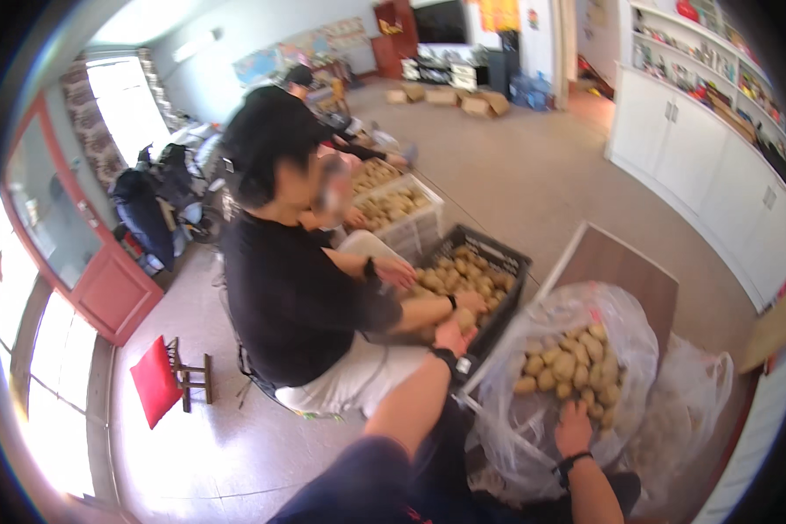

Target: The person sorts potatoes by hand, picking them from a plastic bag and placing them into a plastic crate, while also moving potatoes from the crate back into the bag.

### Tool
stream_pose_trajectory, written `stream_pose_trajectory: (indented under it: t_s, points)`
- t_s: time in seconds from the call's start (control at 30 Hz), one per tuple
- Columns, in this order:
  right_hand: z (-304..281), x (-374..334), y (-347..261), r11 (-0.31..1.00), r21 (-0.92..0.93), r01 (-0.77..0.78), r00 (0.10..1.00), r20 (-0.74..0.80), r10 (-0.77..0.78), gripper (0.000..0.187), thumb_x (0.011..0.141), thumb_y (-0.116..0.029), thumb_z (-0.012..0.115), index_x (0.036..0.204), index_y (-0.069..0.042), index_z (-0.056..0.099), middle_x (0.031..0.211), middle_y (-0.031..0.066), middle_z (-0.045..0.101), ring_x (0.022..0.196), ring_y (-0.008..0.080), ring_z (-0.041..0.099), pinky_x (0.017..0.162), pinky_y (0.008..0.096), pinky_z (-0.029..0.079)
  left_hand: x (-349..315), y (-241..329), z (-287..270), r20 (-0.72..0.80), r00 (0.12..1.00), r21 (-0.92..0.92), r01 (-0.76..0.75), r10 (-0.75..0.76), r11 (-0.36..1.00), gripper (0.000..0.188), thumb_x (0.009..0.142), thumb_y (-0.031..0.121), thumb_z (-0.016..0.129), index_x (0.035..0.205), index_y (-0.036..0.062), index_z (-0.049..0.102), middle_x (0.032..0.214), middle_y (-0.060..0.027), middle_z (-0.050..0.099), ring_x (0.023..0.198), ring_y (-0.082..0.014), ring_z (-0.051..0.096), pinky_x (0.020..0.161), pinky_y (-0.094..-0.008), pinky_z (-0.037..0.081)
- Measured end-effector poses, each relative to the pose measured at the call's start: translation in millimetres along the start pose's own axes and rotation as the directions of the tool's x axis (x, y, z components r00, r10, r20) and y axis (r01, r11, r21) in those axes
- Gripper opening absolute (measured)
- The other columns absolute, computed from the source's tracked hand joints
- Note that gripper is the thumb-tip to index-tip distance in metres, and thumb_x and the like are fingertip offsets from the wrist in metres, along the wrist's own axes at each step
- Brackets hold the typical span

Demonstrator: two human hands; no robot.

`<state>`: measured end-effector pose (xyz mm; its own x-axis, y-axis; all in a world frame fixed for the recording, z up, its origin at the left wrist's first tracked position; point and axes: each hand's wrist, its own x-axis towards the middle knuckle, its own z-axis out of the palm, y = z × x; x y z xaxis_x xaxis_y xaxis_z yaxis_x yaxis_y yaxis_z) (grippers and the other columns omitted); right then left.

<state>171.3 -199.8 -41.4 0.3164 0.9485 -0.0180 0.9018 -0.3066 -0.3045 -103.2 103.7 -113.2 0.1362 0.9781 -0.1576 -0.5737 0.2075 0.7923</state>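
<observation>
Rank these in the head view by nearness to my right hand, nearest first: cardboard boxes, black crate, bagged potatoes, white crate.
From your right hand:
1. Bagged potatoes: right at the hand.
2. Black crate: ahead, to its left.
3. White crate: beyond the black crate, farther left.
4. Cardboard boxes: farthest ahead.

We observe the right hand (573,430) inside an open clear plastic bag (508,424), its fingers touching potatoes (576,360). We find the left hand (452,337) at the near end of a black plastic crate (494,240) of potatoes; its grip we cannot determine. Beside it, a black-shirted co-worker (301,293) reaches into that crate. We note a white crate (403,237) of potatoes beyond.
</observation>
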Motion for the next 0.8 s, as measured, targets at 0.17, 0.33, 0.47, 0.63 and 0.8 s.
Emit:
stream_pose_trajectory:
  t_s: [0.17,0.33,0.47,0.63,0.8]
  points:
    - [3.5,-12.1,7.3,0.995,-0.099,-0.032,0.999,-0.011,0.031,0.054,0.07,-0.009,0.072,0.118,-0.007,0.047,0.128,0.0173,0.042,0.095,0.039,0.059,0.078,0.0454,0.051,-18.3,2.2,9.6,0.115,0.98,0.755,-0.192,0.161,0.627,0.029,0.097,0.018,0.049,0.122,0.0049,0.053,0.124,-0.0129,0.051,0.111,-0.0286,0.052,0.078,-0.0457,0.057]
    - [5.8,-12.0,14.7,0.995,-0.091,-0.039,0.999,-0.031,0.036,0.056,0.07,-0.01,0.072,0.119,-0.007,0.047,0.128,0.0174,0.043,0.096,0.0382,0.06,0.079,0.0451,0.052,-20.8,27.7,50.2,-0.186,0.96,-0.101,0.195,-0.211,0.976,0.031,0.097,0.018,0.049,0.123,0.0026,0.052,0.116,-0.0148,0.055,0.103,-0.0286,0.057,0.079,-0.044,0.057]
    - [6.6,-6.8,-1.1,0.997,-0.075,0.01,0.999,-0.034,-0.012,0.055,0.07,-0.009,0.07,0.12,-0.008,0.048,0.128,0.017,0.044,0.097,0.0383,0.06,0.079,0.0458,0.052,-14.2,29.6,11.2,-0.086,0.991,0.311,-0.073,0.104,0.948,0.031,0.095,0.025,0.054,0.116,0.0022,0.055,0.106,-0.0144,0.059,0.084,-0.0283,0.062,0.063,-0.038,0.056]
    - [0.9,-6.9,-2.8,0.997,-0.065,0.04,0.998,-0.04,-0.042,0.055,0.07,-0.008,0.069,0.121,-0.007,0.047,0.129,0.0151,0.044,0.096,0.0383,0.06,0.079,0.0468,0.052,-11.8,30.3,6.5,-0.054,0.97,0.634,-0.149,0.236,0.759,0.033,0.088,0.024,0.068,0.106,-0.0019,0.058,0.088,-0.0182,0.065,0.079,-0.0326,0.065,0.062,-0.0405,0.054]
    - [-4.8,-19.4,21.9,0.994,-0.103,-0.031,0.999,-0.044,0.027,0.057,0.07,-0.007,0.067,0.124,-0.009,0.048,0.13,0.0144,0.044,0.095,0.0392,0.058,0.079,0.0469,0.052,-24.0,16.0,43.1,0.224,0.895,0.971,-0.238,0.386,-0.013,0.031,0.085,0.024,0.07,0.096,-0.003,0.06,0.093,-0.0249,0.063,0.088,-0.0419,0.06,0.077,-0.045,0.049]
